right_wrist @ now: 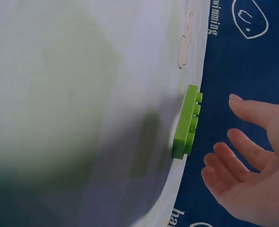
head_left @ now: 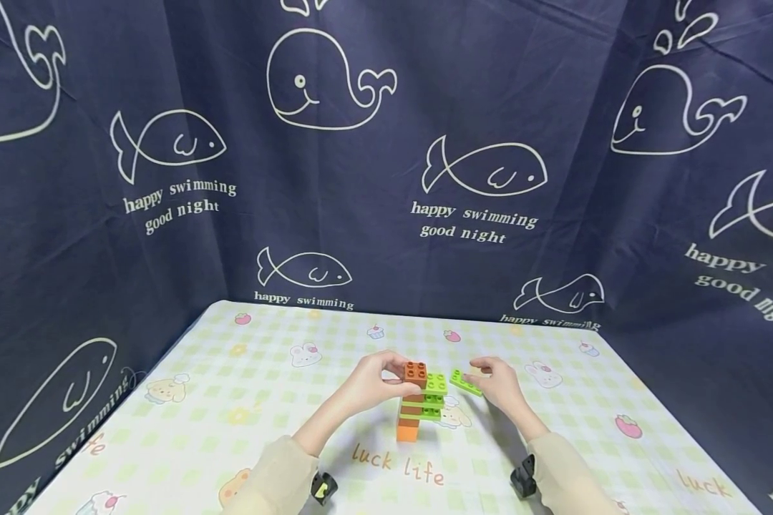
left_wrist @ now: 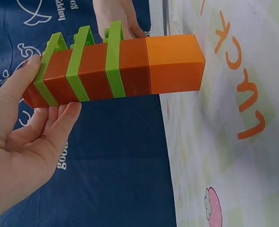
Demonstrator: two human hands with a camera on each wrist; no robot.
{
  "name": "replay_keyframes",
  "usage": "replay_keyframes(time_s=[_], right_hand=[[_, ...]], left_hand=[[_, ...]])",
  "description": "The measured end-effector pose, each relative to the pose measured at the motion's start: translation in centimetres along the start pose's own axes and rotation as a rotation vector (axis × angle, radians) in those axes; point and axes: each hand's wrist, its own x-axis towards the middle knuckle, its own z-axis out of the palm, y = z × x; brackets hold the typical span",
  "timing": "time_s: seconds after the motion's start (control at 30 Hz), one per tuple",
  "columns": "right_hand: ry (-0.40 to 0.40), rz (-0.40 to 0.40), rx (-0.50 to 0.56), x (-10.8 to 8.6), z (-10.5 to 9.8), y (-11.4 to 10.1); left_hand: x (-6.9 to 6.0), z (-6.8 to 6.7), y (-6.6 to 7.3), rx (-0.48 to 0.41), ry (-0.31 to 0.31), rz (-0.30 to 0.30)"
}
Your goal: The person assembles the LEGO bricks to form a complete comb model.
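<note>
A tower of toy building bricks [left_wrist: 96,71] stands upright on the table. Its base is an orange brick [head_left: 407,430], and brown bricks alternate above it with thin green bricks whose studded ends jut out to the right. My left hand [head_left: 373,383] grips the tower near its top, thumb on one side and fingers on the other. To the right lies a loose flat green brick [right_wrist: 186,124], studs up. Beside and above that brick hovers my right hand [right_wrist: 257,165], fingers spread and slightly bent, apart from it with nothing held.
A pale checked tablecloth [head_left: 264,400] with cartoon prints covers the table. Dark blue curtains [head_left: 386,186] with whale and fish drawings rise behind and at both sides. Each wrist wears a small black device, such as the right wrist camera [head_left: 524,477].
</note>
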Motion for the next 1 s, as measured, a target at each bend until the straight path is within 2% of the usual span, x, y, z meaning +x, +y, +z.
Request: replay_keyframes(time_s=[0.2, 0.5, 1.0], right_hand=[[-0.051, 0.029, -0.01, -0.19, 0.03, -0.17], [-0.081, 0.003, -0.066, -0.06, 0.33, 0.36], [-0.145, 0.068, -0.088, -0.23, 0.45, 0.09]], left_hand=[[0.0, 0.04, -0.13, -0.004, -0.005, 0.001], [0.1, 0.04, -0.29, -0.008, -0.014, -0.001], [0.03, 0.03, -0.32, -0.02, -0.019, 0.0]])
